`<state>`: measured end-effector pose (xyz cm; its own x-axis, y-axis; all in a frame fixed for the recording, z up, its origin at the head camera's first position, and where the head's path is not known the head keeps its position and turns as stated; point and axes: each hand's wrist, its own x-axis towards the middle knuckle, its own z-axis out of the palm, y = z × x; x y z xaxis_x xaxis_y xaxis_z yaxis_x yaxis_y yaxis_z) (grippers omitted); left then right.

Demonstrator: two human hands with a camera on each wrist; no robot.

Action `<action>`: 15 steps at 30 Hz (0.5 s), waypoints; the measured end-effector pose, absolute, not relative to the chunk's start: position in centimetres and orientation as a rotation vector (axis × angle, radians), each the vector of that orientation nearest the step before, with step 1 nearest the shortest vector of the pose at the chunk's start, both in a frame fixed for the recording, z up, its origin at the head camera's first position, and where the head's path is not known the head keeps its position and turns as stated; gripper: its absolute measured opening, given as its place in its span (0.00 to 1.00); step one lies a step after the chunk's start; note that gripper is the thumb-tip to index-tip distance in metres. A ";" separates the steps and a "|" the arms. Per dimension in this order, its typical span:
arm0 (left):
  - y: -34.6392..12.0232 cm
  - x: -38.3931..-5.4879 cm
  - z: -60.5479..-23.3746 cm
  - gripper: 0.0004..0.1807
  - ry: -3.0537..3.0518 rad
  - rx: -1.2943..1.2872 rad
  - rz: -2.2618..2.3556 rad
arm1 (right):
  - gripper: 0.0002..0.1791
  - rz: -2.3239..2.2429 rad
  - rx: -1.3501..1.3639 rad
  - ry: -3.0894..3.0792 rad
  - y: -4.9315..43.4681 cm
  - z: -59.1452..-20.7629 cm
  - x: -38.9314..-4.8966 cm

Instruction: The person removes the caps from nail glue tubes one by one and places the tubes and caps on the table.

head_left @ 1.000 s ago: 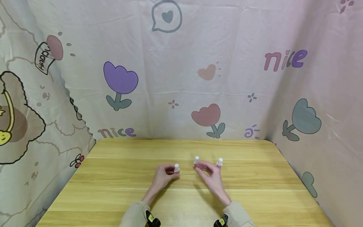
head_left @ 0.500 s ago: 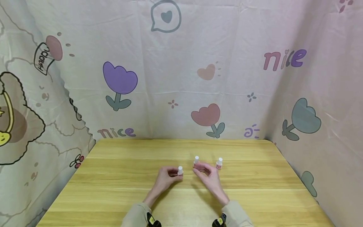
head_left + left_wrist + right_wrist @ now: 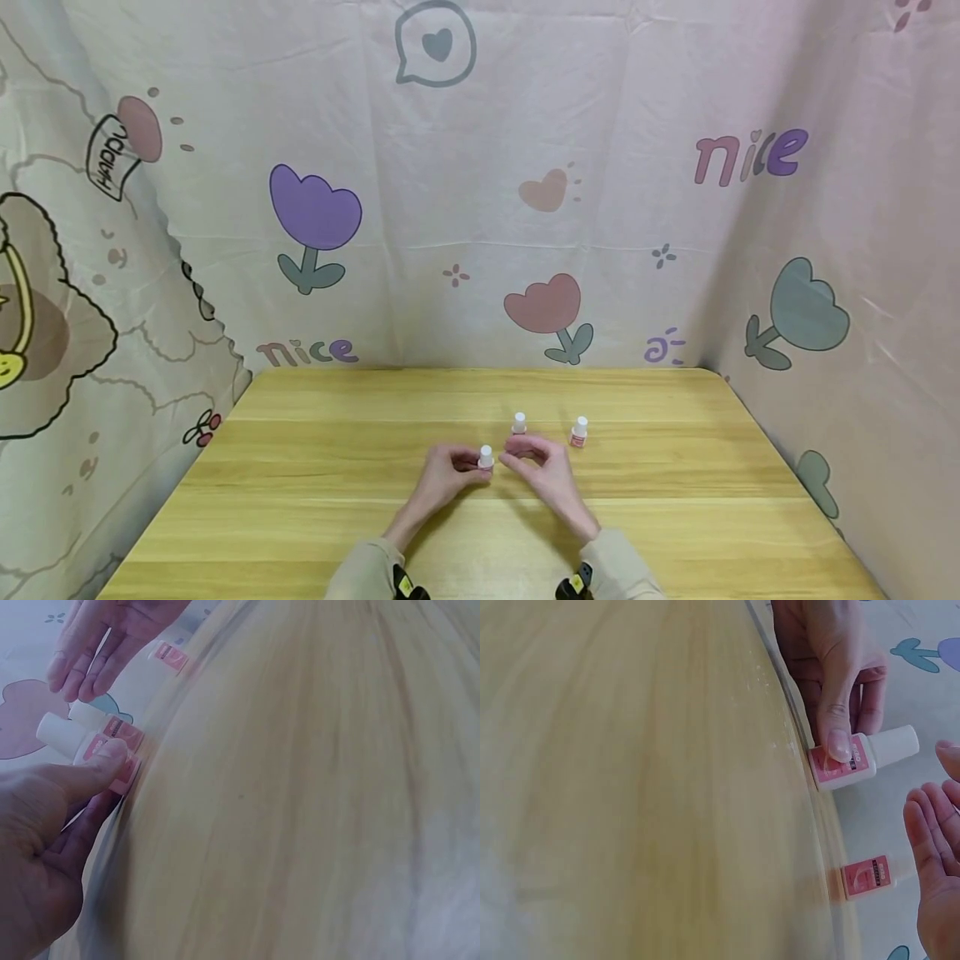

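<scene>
My left hand [image 3: 444, 477] pinches a small white-capped bottle [image 3: 486, 457] between thumb and fingers, upright at the tabletop. Its pink label [image 3: 831, 763] shows beside the thumb in the right wrist view. Just to the right, my right hand [image 3: 551, 473] holds nothing; its fingers are extended and lightly bent, with the thumb apart, fingertips close to the held bottle. Behind those fingers stands a second bottle [image 3: 519, 422] of the same kind, its lower part partly hidden in the head view. A third such bottle [image 3: 579, 433] stands farther right, behind the right hand.
The wooden table [image 3: 337, 417] spreads around both hands. A printed curtain [image 3: 450, 167] hangs along its back edge, and more curtain runs down the left and right sides. Dark wrist cameras [image 3: 573, 582] sit at the sleeve cuffs.
My left hand has slid right and slightly nearer with its bottle. My right hand has drawn left and nearer, away from the two standing bottles, which stay in place.
</scene>
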<state>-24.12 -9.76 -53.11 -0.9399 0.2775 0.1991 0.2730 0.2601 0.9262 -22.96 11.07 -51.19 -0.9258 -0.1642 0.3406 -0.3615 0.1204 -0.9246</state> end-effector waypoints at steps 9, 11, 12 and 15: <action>-9.5 -24.2 -53.1 0.12 2.441 0.611 1.843 | 0.17 1.909 0.583 -2.233 10.5 -51.3 -23.2; -9.5 -24.1 -53.0 0.12 2.445 0.609 1.837 | 0.17 1.907 0.599 -2.228 10.3 -51.3 -23.2; -9.5 -24.1 -53.0 0.12 2.447 0.608 1.834 | 0.17 1.906 0.605 -2.227 10.3 -51.3 -23.2; -9.4 -24.0 -52.8 0.11 2.451 0.605 1.829 | 0.16 1.906 0.629 -2.213 10.1 -51.3 -23.2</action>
<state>-24.00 -9.36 -52.85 -0.9244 0.3195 0.2086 0.2909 0.2364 0.9271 -23.20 10.09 -51.28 -0.9000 -0.2124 0.3807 -0.4080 0.1029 -0.9072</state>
